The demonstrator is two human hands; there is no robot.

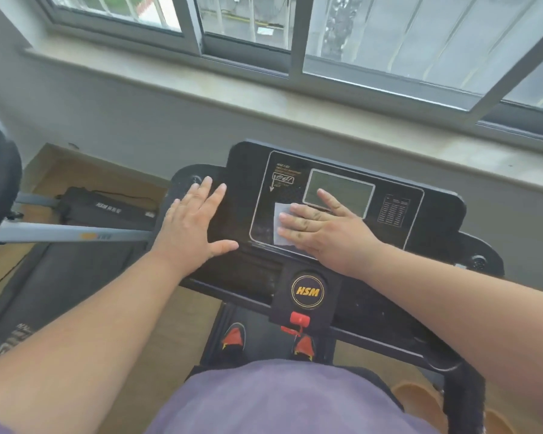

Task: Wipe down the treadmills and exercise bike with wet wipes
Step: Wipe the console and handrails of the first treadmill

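Here the right hand (323, 227) presses a white wet wipe (281, 225) flat-fingered onto the black treadmill console (436, 211); the left hand (195, 225) rests spread, frame centre.

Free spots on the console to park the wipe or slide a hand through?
Bare: the right end of the treadmill console, past the printed chart, and the strip between the left hand and the panel's outline. Crowded: the panel's lower left, where the right hand presses the wet wipe beside the display.

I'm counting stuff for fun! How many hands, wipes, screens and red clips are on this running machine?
Hands: 2, left hand and right hand
Wet wipe: 1
Screen: 1
Red clip: 1
Total: 5
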